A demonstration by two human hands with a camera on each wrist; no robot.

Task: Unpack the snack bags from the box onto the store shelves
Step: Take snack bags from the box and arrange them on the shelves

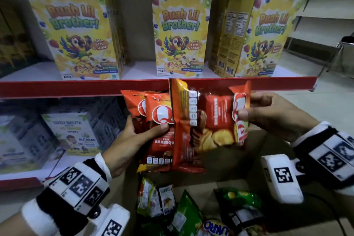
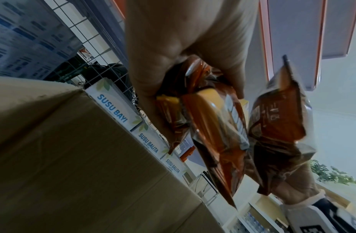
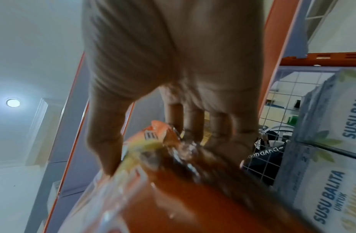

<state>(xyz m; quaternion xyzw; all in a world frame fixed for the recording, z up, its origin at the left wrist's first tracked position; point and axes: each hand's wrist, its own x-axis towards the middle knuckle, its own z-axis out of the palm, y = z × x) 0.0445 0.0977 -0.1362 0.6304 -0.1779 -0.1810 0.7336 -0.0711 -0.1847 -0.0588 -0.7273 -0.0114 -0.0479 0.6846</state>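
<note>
Orange barbecue bags (image 1: 159,126): light, puffed, slippery, crushable. Left hand (image 1: 134,136) gripping two mid-body; right hand (image 1: 268,115) pinching third bag (image 1: 208,120) by side edge, below red shelf edge (image 1: 76,88). Sealed edges safest.

Upper shelf (image 1: 134,71), far: three cereal boxes (image 1: 181,34) in a row, well apart, the right one with another box turned side-on against its left.

Lower shelf (image 1: 21,176), left and below: milk cartons (image 1: 71,134) side by side, a wire grid (image 2: 105,47) behind them.

Before the upper shelf's edge: two snack bags (image 1: 159,134) held upright in the left hand (image 1: 132,140), one behind the other; a third bag (image 1: 208,120) overlaps their right side, held at its right edge by the right hand (image 1: 272,117).

Near, below the hands: cardboard box (image 1: 201,188) with more snack bags (image 1: 237,203) lying loose in it.
</note>
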